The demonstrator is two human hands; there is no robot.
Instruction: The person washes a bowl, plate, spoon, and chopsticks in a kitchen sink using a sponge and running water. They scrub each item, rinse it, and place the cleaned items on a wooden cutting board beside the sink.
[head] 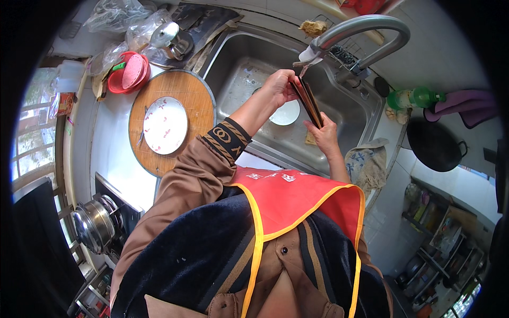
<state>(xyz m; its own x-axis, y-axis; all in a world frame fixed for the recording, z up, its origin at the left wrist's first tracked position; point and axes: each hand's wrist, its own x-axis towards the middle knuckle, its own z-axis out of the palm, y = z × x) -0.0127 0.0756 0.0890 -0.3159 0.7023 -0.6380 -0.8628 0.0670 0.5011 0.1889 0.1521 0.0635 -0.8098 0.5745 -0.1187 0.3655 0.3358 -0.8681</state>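
Observation:
Over the stainless steel sink, I hold a bundle of dark brown chopsticks in both hands. My left hand grips its upper end, just beneath the faucet. The lower end is in my right hand. What looks like a thin stream of water falls from the spout near the top of the bundle. On the sink floor, partly behind my left wrist, lies a white dish. A yellowish sponge or cloth shows by my right fingers.
Left of the sink, a patterned white plate rests on a round wooden board. Red plastic baskets and a metal kettle stand behind. A rag hangs over the right edge, near a green bottle and a wok.

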